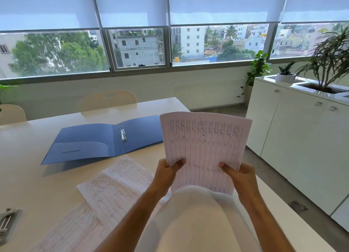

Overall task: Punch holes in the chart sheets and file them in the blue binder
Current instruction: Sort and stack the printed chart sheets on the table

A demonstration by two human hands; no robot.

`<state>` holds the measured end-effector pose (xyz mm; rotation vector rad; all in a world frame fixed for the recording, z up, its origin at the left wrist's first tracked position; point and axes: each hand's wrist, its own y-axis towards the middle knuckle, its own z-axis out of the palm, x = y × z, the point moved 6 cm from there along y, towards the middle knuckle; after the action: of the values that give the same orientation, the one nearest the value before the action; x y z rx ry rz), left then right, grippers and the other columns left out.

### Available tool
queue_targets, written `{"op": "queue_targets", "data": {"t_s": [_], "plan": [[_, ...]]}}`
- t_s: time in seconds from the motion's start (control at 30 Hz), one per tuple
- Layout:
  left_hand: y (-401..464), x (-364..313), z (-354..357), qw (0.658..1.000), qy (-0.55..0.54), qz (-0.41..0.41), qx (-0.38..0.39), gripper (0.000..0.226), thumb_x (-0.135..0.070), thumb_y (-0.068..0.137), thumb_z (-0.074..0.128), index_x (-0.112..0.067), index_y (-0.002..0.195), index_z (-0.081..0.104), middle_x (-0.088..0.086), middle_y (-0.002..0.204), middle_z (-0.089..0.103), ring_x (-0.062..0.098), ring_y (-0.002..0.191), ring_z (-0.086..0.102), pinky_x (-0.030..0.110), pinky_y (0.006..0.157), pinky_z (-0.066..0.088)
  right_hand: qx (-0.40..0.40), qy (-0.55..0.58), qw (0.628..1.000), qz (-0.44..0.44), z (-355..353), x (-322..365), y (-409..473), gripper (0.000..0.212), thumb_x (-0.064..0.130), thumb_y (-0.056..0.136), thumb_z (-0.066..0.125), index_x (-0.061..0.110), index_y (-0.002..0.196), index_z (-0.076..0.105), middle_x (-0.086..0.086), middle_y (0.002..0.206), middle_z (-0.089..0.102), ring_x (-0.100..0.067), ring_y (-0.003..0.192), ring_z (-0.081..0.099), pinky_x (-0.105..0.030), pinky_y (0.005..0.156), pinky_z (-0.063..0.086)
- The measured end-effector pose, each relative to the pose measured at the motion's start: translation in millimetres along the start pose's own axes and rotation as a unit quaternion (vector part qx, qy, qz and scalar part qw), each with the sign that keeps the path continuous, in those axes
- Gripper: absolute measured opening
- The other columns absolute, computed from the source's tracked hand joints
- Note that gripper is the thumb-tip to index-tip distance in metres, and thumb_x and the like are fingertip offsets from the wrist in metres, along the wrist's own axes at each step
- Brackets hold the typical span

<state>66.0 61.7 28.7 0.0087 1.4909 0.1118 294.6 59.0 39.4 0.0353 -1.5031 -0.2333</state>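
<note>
White table (34, 178): open binder (85, 144), loose sheets (113, 187), punch (7, 223).

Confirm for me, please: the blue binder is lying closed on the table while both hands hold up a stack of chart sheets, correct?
Not quite: the head view shows the blue binder lying open on the table, rings exposed. The left hand and right hand do hold up the chart sheets.

I'm in an office, upper floor by the look of it. At twelve o'clock a long band of windows (136, 48) with roller blinds (132, 6) half down, rooftops and trees outside. My white table (28, 185) has pale chairs (108, 100) tucked in at eleven. At two o'clock, white storage cabinets (294, 138) topped with potted plants (328, 63). A binder (90, 142) and paperwork (113, 189) lie spread out here.
</note>
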Motion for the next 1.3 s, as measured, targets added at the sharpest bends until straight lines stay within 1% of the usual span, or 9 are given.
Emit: {"op": "queue_targets", "data": {"t_s": [0.1, 0.27, 0.37, 0.5, 0.6, 0.7, 0.97, 1.17, 1.3], "plan": [[0, 0, 3, 1.000, 0.011, 0.010, 0.014, 0.013, -0.015, 0.094, 0.054, -0.014, 0.102, 0.064, 0.005, 0.095, 0.071, 0.027, 0.091, 0.069, 0.042, 0.077, 0.059, 0.001, -0.002, 1.000, -0.004, -4, 0, -2, 0.028, 0.051, 0.050, 0.083, 0.034, 0.072, 0.077, 0.010, 0.079, 0.077, -0.016, 0.079, 0.071, -0.029, 0.064, 0.056], [-1, 9, 4, 1.000, 0.008, -0.013, 0.008, 0.013, -0.016, 0.094, 0.054, -0.013, 0.101, 0.065, 0.007, 0.095, 0.070, 0.027, 0.090, 0.069, 0.040, 0.076, 0.059, 0.015, -0.025, 0.999, 0.029, 1, -20, -5, 0.017, 0.010, 0.077, 0.078, 0.024, 0.080, 0.069, 0.014, 0.080, 0.070, -0.011, 0.080, 0.066, -0.018, 0.056, 0.053], [-1, 6, 0, 0.999, -0.020, -0.017, -0.023, 0.010, -0.017, 0.092, 0.057, -0.014, 0.100, 0.064, 0.006, 0.095, 0.070, 0.023, 0.087, 0.070, 0.034, 0.071, 0.058, 0.022, -0.051, 0.998, 0.015, -3, -15, -5, 0.015, 0.009, 0.080, 0.075, 0.022, 0.075, 0.072, 0.007, 0.070, 0.073, -0.016, 0.073, 0.070, -0.019, 0.056, 0.054], [4, 2, -6, 0.985, -0.136, -0.065, -0.083, 0.013, -0.015, 0.089, 0.062, -0.015, 0.102, 0.060, 0.007, 0.098, 0.069, 0.029, 0.095, 0.065, 0.044, 0.077, 0.054, 0.005, 0.012, 0.999, 0.042, -14, -14, -2, 0.005, 0.012, 0.072, 0.080, 0.011, 0.072, 0.076, -0.009, 0.072, 0.075, -0.025, 0.068, 0.068, -0.042, 0.076, 0.056], [7, 0, -3, 0.971, -0.208, -0.087, -0.081, 0.023, -0.014, 0.090, 0.062, -0.014, 0.112, 0.058, 0.012, 0.107, 0.068, 0.033, 0.102, 0.064, 0.052, 0.082, 0.054, 0.005, 0.102, 0.992, 0.075, -6, -17, -7, 0.047, 0.037, 0.051, 0.089, 0.004, 0.080, 0.072, -0.014, 0.078, 0.073, -0.027, 0.073, 0.071, -0.035, 0.080, 0.057], [7, 1, 9, 0.967, -0.235, -0.080, -0.050, 0.030, -0.016, 0.091, 0.060, -0.014, 0.121, 0.054, 0.016, 0.117, 0.065, 0.036, 0.107, 0.062, 0.058, 0.087, 0.052, 0.003, 0.180, 0.980, 0.087, 18, -12, -16, 0.044, 0.022, 0.068, 0.078, 0.006, 0.109, 0.070, -0.012, 0.101, 0.075, -0.030, 0.095, 0.071, -0.034, 0.082, 0.059], [-3, 12, 9, 0.951, -0.294, -0.092, -0.019, 0.041, -0.013, 0.084, 0.063, -0.009, 0.123, 0.055, 0.019, 0.118, 0.066, 0.032, 0.099, 0.068, 0.044, 0.073, 0.058, -0.044, 0.129, 0.989, 0.060, 28, 7, -10, 0.027, 0.005, 0.091, 0.062, 0.015, 0.115, 0.068, -0.004, 0.104, 0.075, -0.022, 0.094, 0.072, -0.041, 0.080, 0.060], [2, 3, -67, 0.921, -0.377, -0.093, -0.007, 0.049, -0.048, 0.089, 0.042, -0.009, 0.112, 0.060, 0.015, 0.096, 0.069, 0.028, 0.083, 0.068, 0.038, 0.069, 0.058, 0.020, 0.079, 0.983, 0.167, -8, 1, 4, 0.020, -0.005, 0.089, 0.055, 0.003, 0.100, 0.070, -0.019, 0.098, 0.074, -0.033, 0.086, 0.069, -0.050, 0.084, 0.053], [4, 5, -96, 0.933, -0.314, -0.168, 0.043, 0.067, -0.062, 0.081, 0.049, -0.003, 0.108, 0.063, 0.020, 0.088, 0.067, 0.035, 0.080, 0.066, 0.042, 0.072, 0.054, 0.088, 0.049, 0.971, 0.219, -21, -7, 9, 0.022, -0.005, 0.086, 0.056, -0.008, 0.105, 0.067, -0.021, 0.087, 0.073, -0.030, 0.073, 0.068, -0.038, 0.070, 0.054]]}}
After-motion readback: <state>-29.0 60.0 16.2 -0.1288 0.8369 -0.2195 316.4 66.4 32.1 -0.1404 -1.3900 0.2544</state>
